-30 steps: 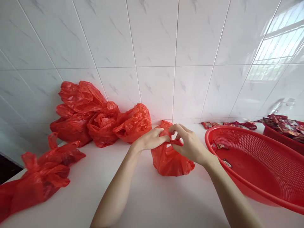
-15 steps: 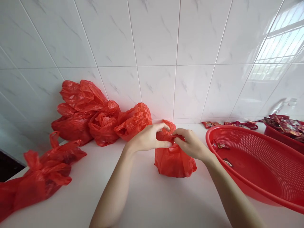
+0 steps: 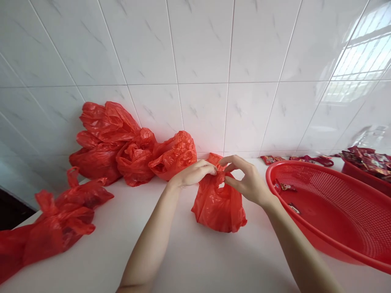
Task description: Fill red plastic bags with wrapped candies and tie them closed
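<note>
A red plastic bag stands on the white table in front of me, its top gathered and twisted into a narrow neck. My left hand pinches the neck from the left, fingertips partly hidden in the folds. On the other side my right hand curves round, with its thumb and fingers on the gathered plastic. A small hole shows between the plastic folds just under the fingers. What lies inside the bag cannot be made out.
Several filled red bags lean against the tiled wall. More knotted red bags lie at the left. To the right stands a red basket with a few small packets. Behind it is a container heaped with packets.
The bag has tilted and shifted slightly left. My left hand has closed from a wide curve to a pinch at the neck, and the right hand's fingers have lifted and spread a little.
</note>
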`<state>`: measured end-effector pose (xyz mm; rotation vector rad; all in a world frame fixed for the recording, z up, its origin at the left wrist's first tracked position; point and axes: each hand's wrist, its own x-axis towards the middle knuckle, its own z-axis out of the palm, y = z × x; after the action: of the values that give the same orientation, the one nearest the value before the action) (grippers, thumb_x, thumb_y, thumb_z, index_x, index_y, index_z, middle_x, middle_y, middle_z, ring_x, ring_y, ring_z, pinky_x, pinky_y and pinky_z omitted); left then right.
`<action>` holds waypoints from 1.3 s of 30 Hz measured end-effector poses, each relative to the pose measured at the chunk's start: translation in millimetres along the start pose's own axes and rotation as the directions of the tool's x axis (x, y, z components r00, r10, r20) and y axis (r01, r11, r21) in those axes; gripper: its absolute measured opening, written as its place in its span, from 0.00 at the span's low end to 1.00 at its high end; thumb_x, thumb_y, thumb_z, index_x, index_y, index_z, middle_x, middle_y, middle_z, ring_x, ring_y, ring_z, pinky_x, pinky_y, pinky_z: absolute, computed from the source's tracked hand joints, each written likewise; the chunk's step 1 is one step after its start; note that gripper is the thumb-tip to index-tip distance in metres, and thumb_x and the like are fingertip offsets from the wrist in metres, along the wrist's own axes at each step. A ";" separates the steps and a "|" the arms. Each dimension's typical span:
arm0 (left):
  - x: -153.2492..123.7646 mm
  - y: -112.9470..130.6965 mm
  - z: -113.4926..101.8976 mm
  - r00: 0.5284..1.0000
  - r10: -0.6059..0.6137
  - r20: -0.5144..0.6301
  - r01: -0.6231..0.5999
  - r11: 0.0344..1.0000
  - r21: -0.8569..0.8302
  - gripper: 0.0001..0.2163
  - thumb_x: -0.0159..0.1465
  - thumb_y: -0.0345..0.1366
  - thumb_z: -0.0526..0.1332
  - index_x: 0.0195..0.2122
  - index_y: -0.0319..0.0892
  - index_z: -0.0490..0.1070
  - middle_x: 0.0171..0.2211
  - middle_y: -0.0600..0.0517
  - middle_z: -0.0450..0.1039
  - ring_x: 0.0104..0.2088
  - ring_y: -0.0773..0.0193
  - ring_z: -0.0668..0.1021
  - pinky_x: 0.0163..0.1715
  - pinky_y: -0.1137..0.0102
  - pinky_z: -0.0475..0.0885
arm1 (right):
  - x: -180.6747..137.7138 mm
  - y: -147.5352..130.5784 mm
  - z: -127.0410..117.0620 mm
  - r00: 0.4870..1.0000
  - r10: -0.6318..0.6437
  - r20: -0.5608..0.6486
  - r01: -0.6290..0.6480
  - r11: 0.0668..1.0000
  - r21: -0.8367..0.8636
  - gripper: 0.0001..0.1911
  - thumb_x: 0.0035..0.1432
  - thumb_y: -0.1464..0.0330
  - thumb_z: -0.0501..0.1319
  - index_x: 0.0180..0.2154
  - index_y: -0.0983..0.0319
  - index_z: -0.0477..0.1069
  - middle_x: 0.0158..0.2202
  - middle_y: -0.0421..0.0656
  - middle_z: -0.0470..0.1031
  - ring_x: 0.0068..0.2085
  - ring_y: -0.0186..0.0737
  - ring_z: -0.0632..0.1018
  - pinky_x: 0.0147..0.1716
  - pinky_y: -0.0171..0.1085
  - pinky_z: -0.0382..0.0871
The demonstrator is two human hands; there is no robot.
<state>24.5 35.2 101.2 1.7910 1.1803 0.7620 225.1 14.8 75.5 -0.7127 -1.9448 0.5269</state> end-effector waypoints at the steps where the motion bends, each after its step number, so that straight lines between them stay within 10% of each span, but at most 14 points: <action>1: 0.4 -0.5 -0.4 1.000 0.010 0.012 -0.010 1.000 -0.024 0.09 0.57 0.40 0.59 0.27 0.45 0.77 0.38 0.51 0.79 0.42 0.55 0.78 0.40 0.67 0.72 | -0.2 0.7 -0.1 0.998 -0.057 -0.002 0.056 0.998 -0.011 0.11 0.57 0.75 0.61 0.42 0.57 0.74 0.43 0.43 0.75 0.41 0.40 0.78 0.43 0.41 0.74; 5: 0.5 1.8 -3.8 0.976 0.182 0.123 -0.179 0.983 -0.036 0.14 0.62 0.37 0.53 0.32 0.45 0.80 0.40 0.52 0.81 0.46 0.57 0.79 0.49 0.65 0.72 | -0.7 4.4 -1.4 0.984 -0.180 -0.015 0.180 0.984 -0.006 0.10 0.62 0.75 0.61 0.41 0.57 0.78 0.43 0.45 0.76 0.45 0.42 0.78 0.45 0.42 0.75; 10: 1.4 1.3 -7.9 0.950 0.313 -0.007 -0.313 0.950 0.007 0.12 0.64 0.36 0.57 0.39 0.45 0.81 0.44 0.52 0.82 0.49 0.57 0.79 0.54 0.63 0.71 | -1.2 -1.9 -10.7 0.984 -0.177 -0.024 0.178 0.982 0.061 0.08 0.62 0.73 0.64 0.39 0.56 0.80 0.43 0.45 0.76 0.46 0.42 0.78 0.46 0.43 0.75; 27: 26.7 -35.9 -19.6 0.957 0.255 -0.137 -0.251 0.967 0.049 0.10 0.57 0.40 0.67 0.36 0.43 0.81 0.44 0.47 0.82 0.49 0.51 0.80 0.53 0.56 0.73 | -17.1 -37.6 -52.3 0.924 -0.226 0.307 0.131 0.944 0.302 0.09 0.60 0.75 0.65 0.39 0.60 0.83 0.32 0.44 0.79 0.31 0.36 0.78 0.31 0.36 0.75; 33: 20.6 -26.9 -19.6 0.918 0.360 -0.165 -0.352 0.933 0.076 0.11 0.61 0.43 0.65 0.41 0.43 0.80 0.45 0.47 0.81 0.52 0.52 0.78 0.56 0.56 0.70 | -8.7 -29.3 -46.4 1.000 0.005 0.030 -0.015 0.927 0.374 0.03 0.60 0.69 0.68 0.34 0.58 0.83 0.31 0.42 0.81 0.33 0.39 0.80 0.34 0.39 0.78; 39: -12.8 11.6 -1.8 0.862 0.506 0.019 -0.504 0.854 0.125 0.12 0.59 0.42 0.70 0.43 0.46 0.79 0.46 0.49 0.77 0.50 0.55 0.77 0.53 0.61 0.71 | -4.8 -33.1 -25.9 0.961 0.186 -0.204 -0.121 0.948 0.293 0.06 0.58 0.63 0.69 0.31 0.58 0.81 0.28 0.42 0.81 0.32 0.42 0.81 0.36 0.44 0.79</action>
<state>23.1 21.5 111.8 2.2450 0.7743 1.0166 241.5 -11.2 104.6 -0.7133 -1.5688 0.7639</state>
